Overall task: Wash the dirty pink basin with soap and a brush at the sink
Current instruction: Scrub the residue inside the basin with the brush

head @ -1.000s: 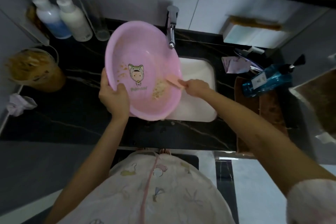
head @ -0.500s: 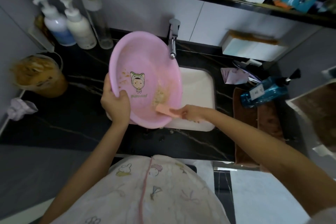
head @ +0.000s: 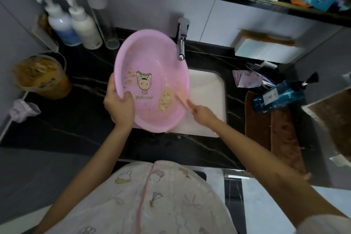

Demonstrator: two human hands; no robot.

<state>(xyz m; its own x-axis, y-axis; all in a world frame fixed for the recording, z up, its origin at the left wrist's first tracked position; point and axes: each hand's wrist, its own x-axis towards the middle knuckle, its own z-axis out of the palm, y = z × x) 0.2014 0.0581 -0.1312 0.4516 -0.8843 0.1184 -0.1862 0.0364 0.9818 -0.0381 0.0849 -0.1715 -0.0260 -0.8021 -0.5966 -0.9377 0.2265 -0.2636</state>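
Scrubbing goes on: the right hand [head: 202, 113] grips the brush [head: 182, 97], now back up by the crumbs [head: 166, 99], while the left hand [head: 119, 107] holds the pink basin [head: 152, 57] with curled fingers [head: 112, 89].

Person seen from above. Lower centre: loose pale garment [head: 171, 213] printed with small cartoons, including a rabbit [head: 124, 176] and a kite [head: 154, 197]; a pink stripe [head: 143, 195] runs down its front. Lower right corner: pale sleeve [head: 324, 225]. Left forearm [head: 89, 169] and right forearm [head: 262, 152] are bare down to left hand [head: 119, 108] and right hand [head: 203, 113].
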